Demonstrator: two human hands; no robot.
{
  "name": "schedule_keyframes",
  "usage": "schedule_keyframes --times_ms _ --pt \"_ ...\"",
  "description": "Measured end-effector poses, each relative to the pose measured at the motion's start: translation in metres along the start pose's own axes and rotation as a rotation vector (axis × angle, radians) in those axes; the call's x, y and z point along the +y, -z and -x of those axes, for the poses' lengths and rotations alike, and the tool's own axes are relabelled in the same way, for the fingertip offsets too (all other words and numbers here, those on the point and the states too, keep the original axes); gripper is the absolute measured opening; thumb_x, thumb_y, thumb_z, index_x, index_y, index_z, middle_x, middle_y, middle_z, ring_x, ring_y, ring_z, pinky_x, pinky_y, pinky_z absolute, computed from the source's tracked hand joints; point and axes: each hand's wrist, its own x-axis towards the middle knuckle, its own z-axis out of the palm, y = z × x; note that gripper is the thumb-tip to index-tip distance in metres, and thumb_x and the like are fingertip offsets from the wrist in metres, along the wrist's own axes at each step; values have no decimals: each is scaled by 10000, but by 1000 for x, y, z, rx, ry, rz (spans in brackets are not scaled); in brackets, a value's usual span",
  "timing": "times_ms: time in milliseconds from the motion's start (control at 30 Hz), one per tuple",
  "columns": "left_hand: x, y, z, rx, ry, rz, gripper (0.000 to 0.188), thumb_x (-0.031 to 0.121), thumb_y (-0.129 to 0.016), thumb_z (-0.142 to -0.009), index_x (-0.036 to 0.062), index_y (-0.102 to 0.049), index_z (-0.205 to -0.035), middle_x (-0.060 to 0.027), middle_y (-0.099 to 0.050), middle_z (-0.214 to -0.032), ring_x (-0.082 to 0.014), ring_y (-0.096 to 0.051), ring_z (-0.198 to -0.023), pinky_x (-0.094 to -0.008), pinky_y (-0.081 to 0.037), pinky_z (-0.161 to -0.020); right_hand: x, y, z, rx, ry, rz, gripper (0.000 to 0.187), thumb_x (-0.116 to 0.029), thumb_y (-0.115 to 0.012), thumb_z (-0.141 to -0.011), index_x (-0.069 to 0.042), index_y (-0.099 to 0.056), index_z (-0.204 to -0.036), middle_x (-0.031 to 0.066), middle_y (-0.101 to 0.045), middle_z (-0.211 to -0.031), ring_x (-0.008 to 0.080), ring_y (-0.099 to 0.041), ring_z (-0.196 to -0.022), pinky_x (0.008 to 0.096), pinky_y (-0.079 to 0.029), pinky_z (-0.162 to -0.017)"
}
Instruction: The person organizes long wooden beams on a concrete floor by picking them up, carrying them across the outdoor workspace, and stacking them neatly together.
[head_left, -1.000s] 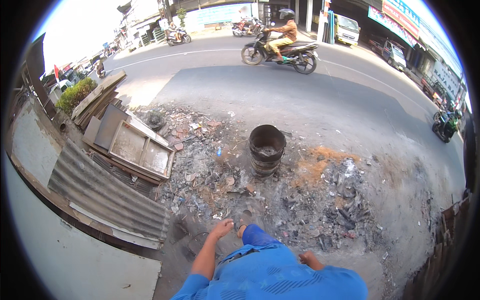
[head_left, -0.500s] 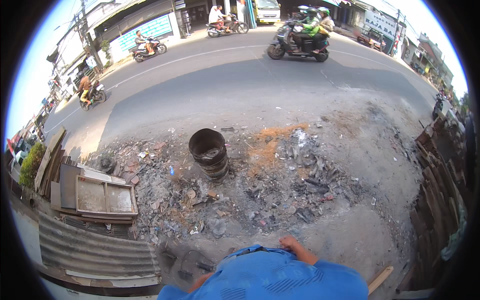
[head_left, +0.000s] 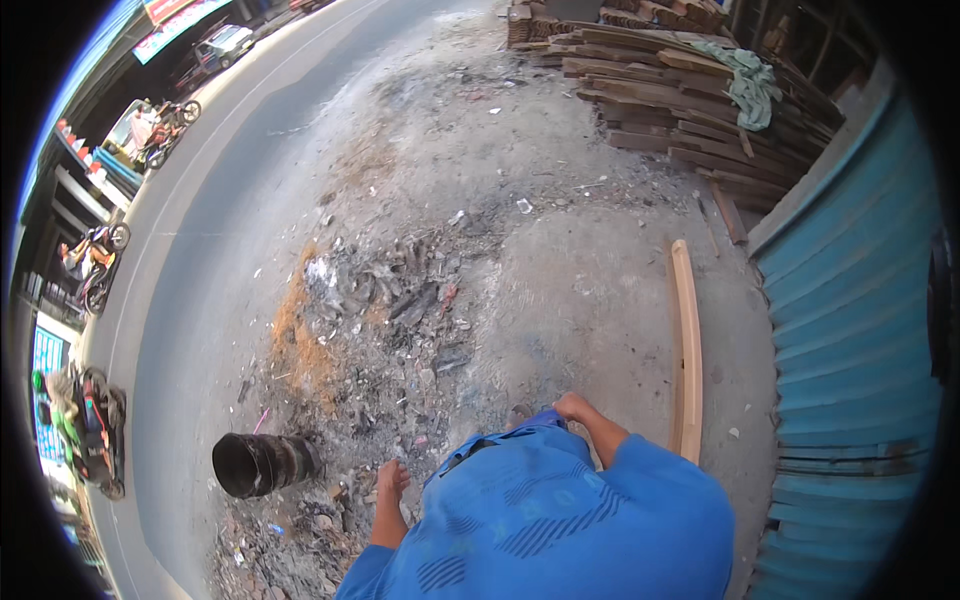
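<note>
My left hand (head_left: 393,477) hangs beside my body with its fingers loosely apart and nothing in it, above the ash and rubble. My right hand (head_left: 572,405) is by the front hem of my blue shirt (head_left: 540,510), its fingers curled in with nothing showing in them. A long pale wooden beam (head_left: 688,350) lies on the ground to the right of my right hand, apart from it. Left of my left hand, a dark, scorched metal drum (head_left: 262,465) stands with its mouth open.
Burnt debris (head_left: 400,290) and orange-brown dust (head_left: 298,335) cover the ground ahead. Stacked boards (head_left: 650,90) with a green cloth (head_left: 745,85) lie at the far right. A blue corrugated wall (head_left: 850,350) runs along the right. Motorbikes (head_left: 100,265) travel on the road (head_left: 190,230) at left.
My view has swung to the right, so the drum and road now appear further left. The beam and blue wall have come into fuller view. My left hand now shows clearly.
</note>
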Motion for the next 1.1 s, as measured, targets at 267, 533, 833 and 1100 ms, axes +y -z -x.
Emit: schedule_keyframes --times_ms 267,533,833,1100 --pt "131 -203 -28 -561 -359 -576 344 298 -538 -859 2 -580 -1027 -56 -579 -821 -146 -542 -625 -275 -445 -530 75 -26 56 399 -500 -402 375 -342 -472 -823 -26 -669 -780 222 -636 -834 355 -624 -837 427 -479 -757" --pt "174 -281 -80 -749 -309 -778 406 333 -527 -874 -4 -545 -1099 -82 -600 -892 -173 -566 -708 -296 -455 -600 79 -71 69 14 -491 -632 504 -434 -564 -729 14 -641 -946 224 -615 -1013 346 -589 -990 383 -462 -829" --pt "243 -277 -122 -544 -440 -1033 409 384 -505 -837 -2 -641 -852 -126 -641 -740 -207 -619 -713 -332 -477 -635 83 97 -27 149 -681 -1070 266 -281 -580 -799 -30 -647 -855 107 -642 -759 190 -597 -611 316 -466 -509" --pt "383 -327 -186 -415 -483 -843 384 330 -478 -797 -32 -597 -750 -116 -585 -650 -225 -568 -616 -360 -438 -563 33 238 -121 323 -607 -1176 268 -272 -558 -827 -32 -644 -907 80 -629 -742 176 -593 -628 313 -456 -522"
